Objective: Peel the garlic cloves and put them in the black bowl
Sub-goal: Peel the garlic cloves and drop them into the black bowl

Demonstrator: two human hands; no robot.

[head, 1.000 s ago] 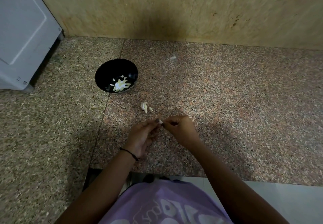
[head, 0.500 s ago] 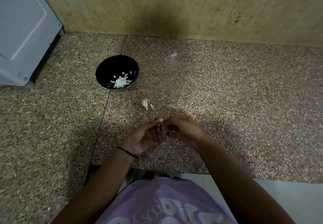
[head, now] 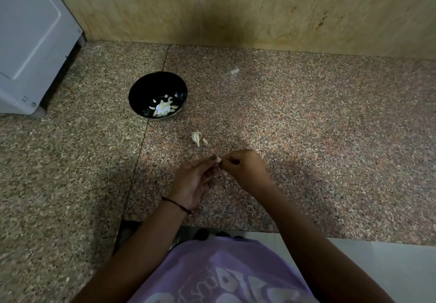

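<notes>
Both hands meet over the granite counter [head: 306,125], a little in from its front edge. The left hand [head: 192,180], palm up, pinches a garlic clove [head: 218,159] at its fingertips. The right hand [head: 243,169], fingers curled tight, pinches the same clove. A few unpeeled cloves [head: 198,138] lie just beyond, between the hands and the black bowl [head: 151,85], which holds peeled cloves [head: 162,109]. The granite runs wide to the right. A white appliance [head: 30,31] stands at the left, apart from the bowl.

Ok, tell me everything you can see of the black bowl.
The black bowl is round, glossy and dark, standing upright on the speckled stone counter. Pale peeled garlic cloves lie at its bottom. Neither the left hand nor the right hand touches it; both hands pinch a garlic clove nearer the person.
</notes>
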